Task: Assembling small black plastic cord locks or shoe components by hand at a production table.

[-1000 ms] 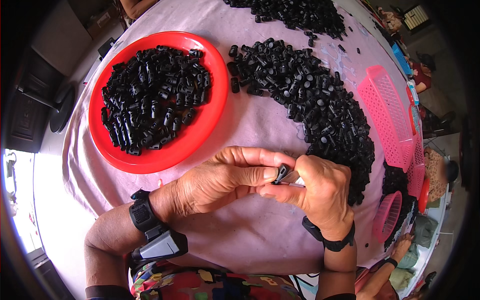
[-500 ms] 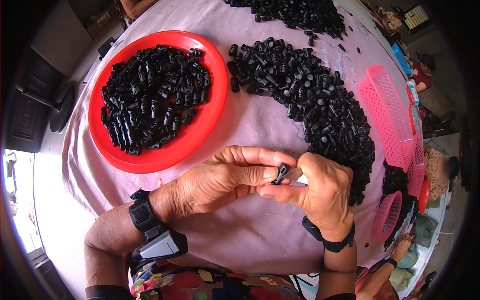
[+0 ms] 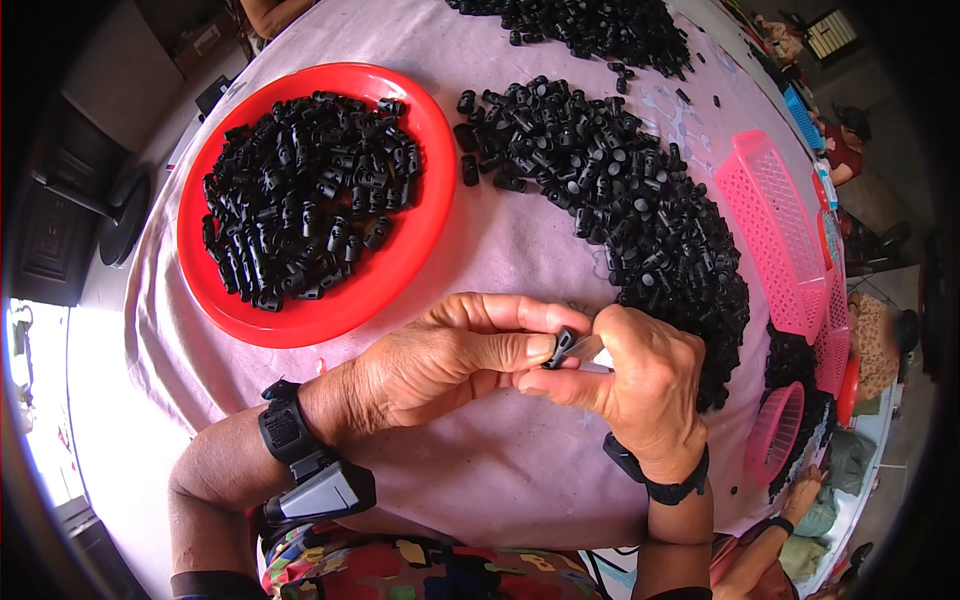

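Note:
My left hand point(image 3: 430, 362) pinches a small black plastic cord lock point(image 3: 561, 349) between thumb and fingertips. Close against it, my right hand point(image 3: 652, 375) grips a thin, pale blade-like tool point(image 3: 585, 350) with a white part showing between the fingers. Its tip meets the cord lock, though the exact contact is too small to make out. Beyond my left hand, a round red tray point(image 3: 400, 290) holds many more black cord locks point(image 3: 300, 190). A long heap of loose cord locks point(image 3: 640, 200) curves over the pink tablecloth point(image 3: 490, 250) past my right hand.
Another black heap point(image 3: 600, 30) lies at the table's far side. Pink perforated baskets point(image 3: 770, 230) stand along the right, with a small pink basket point(image 3: 776, 430) nearer. Another person's hand point(image 3: 803, 492) rests at the lower right. An arm point(image 3: 275, 15) shows at the far edge.

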`<control>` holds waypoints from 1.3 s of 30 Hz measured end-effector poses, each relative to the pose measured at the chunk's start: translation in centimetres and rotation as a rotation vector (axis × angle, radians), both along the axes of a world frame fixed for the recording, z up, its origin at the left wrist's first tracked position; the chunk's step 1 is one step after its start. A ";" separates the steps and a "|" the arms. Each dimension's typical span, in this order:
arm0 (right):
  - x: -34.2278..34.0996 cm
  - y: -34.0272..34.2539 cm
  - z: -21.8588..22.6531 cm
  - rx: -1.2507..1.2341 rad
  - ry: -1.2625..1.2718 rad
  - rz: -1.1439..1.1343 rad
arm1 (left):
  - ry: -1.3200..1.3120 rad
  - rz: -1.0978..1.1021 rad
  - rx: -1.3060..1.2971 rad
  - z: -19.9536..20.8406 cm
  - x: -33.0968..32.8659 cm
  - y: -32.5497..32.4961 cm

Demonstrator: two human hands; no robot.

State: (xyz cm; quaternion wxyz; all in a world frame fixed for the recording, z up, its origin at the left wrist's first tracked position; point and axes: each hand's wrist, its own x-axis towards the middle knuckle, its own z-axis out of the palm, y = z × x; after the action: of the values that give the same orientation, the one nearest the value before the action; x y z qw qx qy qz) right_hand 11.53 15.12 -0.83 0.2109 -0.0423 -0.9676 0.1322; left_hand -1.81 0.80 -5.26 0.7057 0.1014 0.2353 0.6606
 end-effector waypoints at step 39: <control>0.2 0.1 -0.3 0.012 0.006 0.004 | 0.004 -0.007 -0.004 0.1 0.0 0.0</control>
State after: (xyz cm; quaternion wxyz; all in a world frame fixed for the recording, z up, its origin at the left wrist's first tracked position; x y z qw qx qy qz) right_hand 11.69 15.22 -1.09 0.2137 -0.0385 -0.9679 0.1270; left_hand -1.83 0.80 -5.21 0.7079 0.1019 0.2377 0.6572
